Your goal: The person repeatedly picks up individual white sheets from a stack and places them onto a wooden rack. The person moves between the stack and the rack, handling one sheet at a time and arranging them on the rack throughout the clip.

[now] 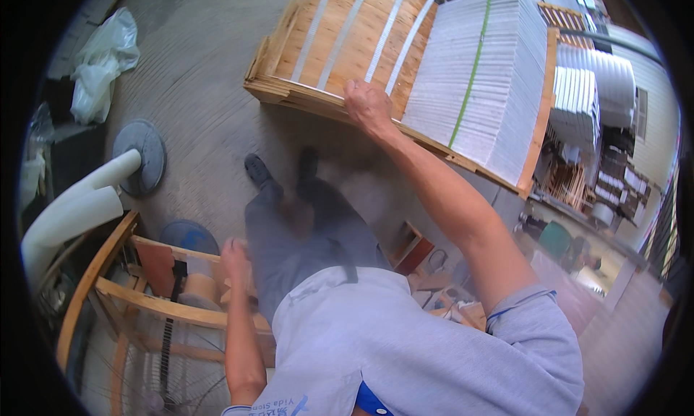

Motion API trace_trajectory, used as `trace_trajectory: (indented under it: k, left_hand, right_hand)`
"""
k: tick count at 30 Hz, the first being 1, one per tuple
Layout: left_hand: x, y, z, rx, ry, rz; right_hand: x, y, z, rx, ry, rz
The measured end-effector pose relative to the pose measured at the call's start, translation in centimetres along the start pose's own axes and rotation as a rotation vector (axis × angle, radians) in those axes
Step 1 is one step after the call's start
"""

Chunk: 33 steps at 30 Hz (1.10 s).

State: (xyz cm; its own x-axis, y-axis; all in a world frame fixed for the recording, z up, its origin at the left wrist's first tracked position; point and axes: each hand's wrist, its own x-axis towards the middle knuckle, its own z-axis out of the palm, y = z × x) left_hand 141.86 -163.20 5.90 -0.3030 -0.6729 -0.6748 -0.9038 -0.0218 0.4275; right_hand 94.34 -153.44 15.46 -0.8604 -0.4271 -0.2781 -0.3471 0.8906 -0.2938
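Observation:
My right hand [367, 106] is closed in a fist at the near edge of a wooden crate [307, 98]. A thin white strip [329, 93] runs along that edge to the fist, but the fingers hide what they grip. Several white straps [345, 36] lie across the plywood panel [361, 7] inside the crate. Beside the panel stands a stack of white-edged sheets or slabs [470, 76] with a green strap [473, 73] around it. Lower left, my left hand [235, 260] is blurred next to a wooden-framed stand [166, 304]; whether it grips the frame is unclear.
The stand carries a strap roll [199, 292]. Left of it are a white tube [79, 206] and a round grey base [139, 159]. Clear plastic sheeting [105, 62] lies farther left. White stacks [575, 101] stand beyond the crate. Scraps [455, 307] lie at my right side.

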Motion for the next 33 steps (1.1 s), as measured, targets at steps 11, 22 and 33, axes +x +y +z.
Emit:
trace_trajectory:
  k: [11, 22, 33]
  left_hand:
    - [-1.2, 37.1, 4.2, -0.147, 0.216, 1.324]
    - [4.9, 40.8, 10.1, 0.030, 0.396, 1.157]
    - [4.3, 43.0, 9.3, 0.321, 0.204, 0.901]
  right_hand:
    - [1.7, 1.6, -1.8, 0.234, -0.261, -0.011]
    - [19.0, 9.4, 6.8, 1.038, -0.835, 0.609]
    - [29.2, 12.0, 26.2, 0.392, -0.678, -0.006]
